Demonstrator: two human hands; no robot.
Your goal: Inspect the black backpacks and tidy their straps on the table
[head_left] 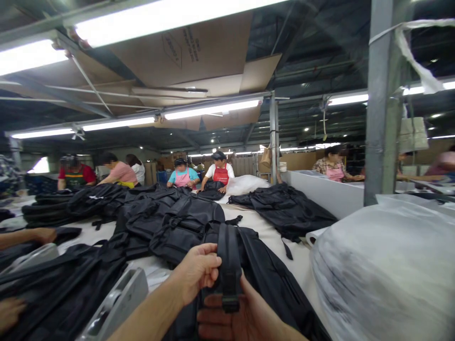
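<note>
Pale table (270,234), black bags (181,213) strewn across

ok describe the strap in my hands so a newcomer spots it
Find the cloudy plastic bag at lower right, then the black bag left of it. The wide strap is over that, near bottom centre. Unlike the loose strap farther right, it is gripped by your left hand and backed by your right hand.

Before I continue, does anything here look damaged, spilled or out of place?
Nothing looks damaged or spilled near the black backpack strap lying across your right hand. Only the white strip dangling loose from the grey post, upper right, looks untidy.
</note>
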